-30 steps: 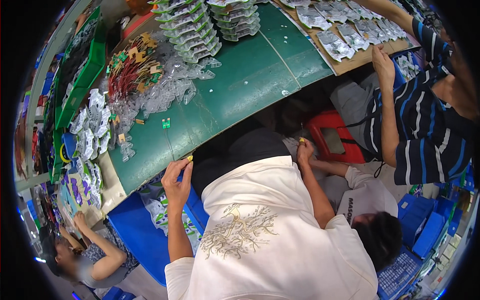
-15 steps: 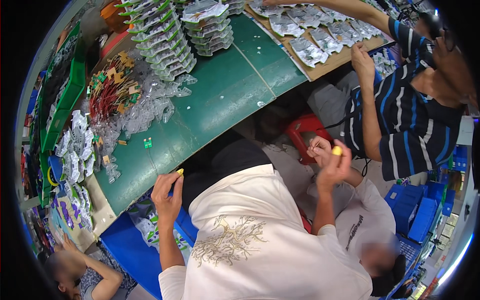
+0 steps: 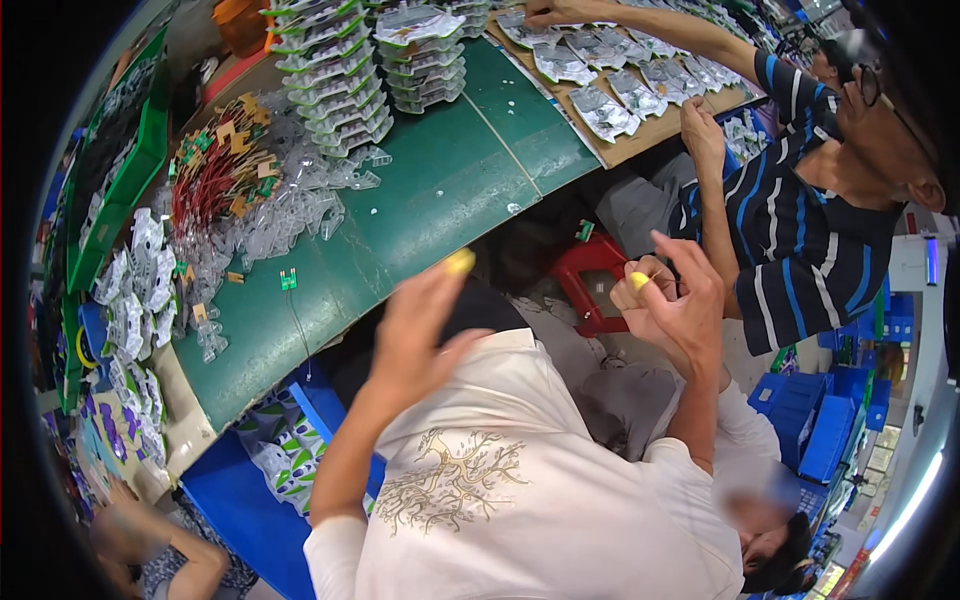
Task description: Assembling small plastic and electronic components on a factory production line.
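The left hand (image 3: 415, 340) is open, fingers spread and blurred, above the person's lap, with a yellow cap (image 3: 459, 262) on one fingertip; nothing shows in its grasp. The right hand (image 3: 690, 305) is partly curled, another yellow cap (image 3: 638, 281) on a digit; whether it grips anything, I cannot tell. A small green board (image 3: 585, 230) appears ahead and to the left of the right hand, the nearer one, in front of a red stool (image 3: 575, 268); its support is unclear.

A second green board (image 3: 289, 279) lies on the desk (image 3: 430, 210), left of the left hand and slightly farther ahead. Its thin wire (image 3: 298, 325) runs lengthwise back toward the person, over the desk edge; the left hand is nearer.

Farther out are clear plastic pieces (image 3: 310, 205), a red wire bundle (image 3: 200, 195) and stacked shells (image 3: 335, 85). The white shirt (image 3: 590, 480) bears a gold tree print (image 3: 450, 480); lettering beside it is too small to read.
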